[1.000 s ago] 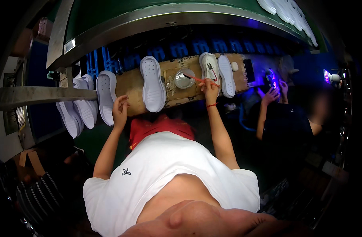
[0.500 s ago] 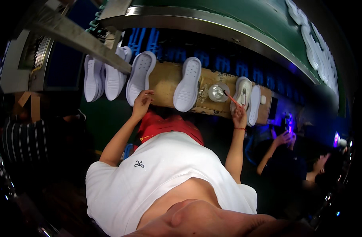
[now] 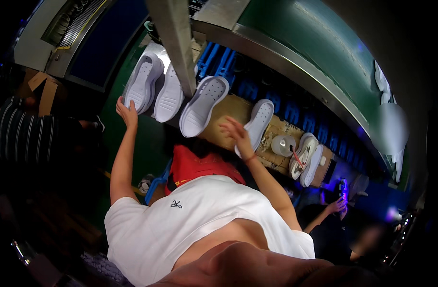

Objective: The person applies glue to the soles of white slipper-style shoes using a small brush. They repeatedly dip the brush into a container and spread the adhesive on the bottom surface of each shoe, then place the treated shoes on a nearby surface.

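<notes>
At the left, my left hand (image 3: 127, 114) grips the near end of a white shoe sole (image 3: 145, 79) in a stack, thumb over its rim and fingers along its outer side. My right hand (image 3: 238, 135) is raised over the cardboard-covered bench, fingers apart, holding nothing. Beside it lies a single white sole (image 3: 260, 117), its near part partly hidden by the hand and wrist. Another white sole (image 3: 204, 105) sits between my hands. A red-handled brush (image 3: 297, 157) leans from a clear cup (image 3: 282, 145) toward a cream-coloured shoe (image 3: 305, 152).
A metal post (image 3: 173, 43) rises close behind the left soles. Along the far side runs a green conveyor with a metal edge (image 3: 295, 71), blue racks (image 3: 247, 90) beneath it. One more sole (image 3: 312, 166) lies at the bench's right end. Another person (image 3: 331, 220) sits at the right.
My right hand has let go of the red-handled brush and moved left. My left hand has reached farther left to the stacked soles. The whole view has turned.
</notes>
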`<action>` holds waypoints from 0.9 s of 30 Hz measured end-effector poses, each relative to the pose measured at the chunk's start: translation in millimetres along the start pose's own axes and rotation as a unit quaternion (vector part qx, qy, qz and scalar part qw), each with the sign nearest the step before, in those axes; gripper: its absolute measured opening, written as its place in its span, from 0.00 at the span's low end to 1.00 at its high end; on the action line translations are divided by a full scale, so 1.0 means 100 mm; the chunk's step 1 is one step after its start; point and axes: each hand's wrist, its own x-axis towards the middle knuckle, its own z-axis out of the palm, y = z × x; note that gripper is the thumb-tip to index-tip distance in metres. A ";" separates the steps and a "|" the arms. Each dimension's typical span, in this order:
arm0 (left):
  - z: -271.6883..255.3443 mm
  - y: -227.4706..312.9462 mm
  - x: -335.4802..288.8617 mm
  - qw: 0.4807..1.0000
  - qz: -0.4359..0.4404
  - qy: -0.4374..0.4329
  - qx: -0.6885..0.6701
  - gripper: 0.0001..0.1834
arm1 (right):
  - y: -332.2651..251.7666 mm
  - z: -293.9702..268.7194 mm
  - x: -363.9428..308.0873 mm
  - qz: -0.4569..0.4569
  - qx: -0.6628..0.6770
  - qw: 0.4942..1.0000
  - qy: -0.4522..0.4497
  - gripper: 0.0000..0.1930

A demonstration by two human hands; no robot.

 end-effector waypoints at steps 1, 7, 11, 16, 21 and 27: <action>0.05 -0.20 0.13 0.999 -0.014 0.004 0.036 0.28 | 0.08 0.26 0.24 -0.074 -0.238 0.967 -0.047 0.24; 0.34 -0.58 0.75 0.957 -0.114 -0.254 -0.085 0.40 | 0.98 0.96 1.63 0.133 -0.243 0.961 0.026 0.47; 0.46 -0.80 0.90 0.919 -0.166 -0.332 -0.136 0.44 | 1.23 1.11 2.06 0.218 -0.149 0.962 0.072 0.31; 0.48 -0.61 1.01 0.867 -0.223 -0.393 -0.211 0.40 | 1.35 1.29 2.24 0.200 -0.045 0.962 0.178 0.28; 0.44 -0.47 1.18 0.840 -0.232 -0.452 -0.188 0.41 | 1.15 1.59 2.23 0.197 -0.123 0.955 0.186 0.25; 0.36 -0.42 1.14 0.817 -0.200 -0.506 -0.188 0.50 | 1.31 1.49 2.24 0.188 -0.002 0.974 0.128 0.23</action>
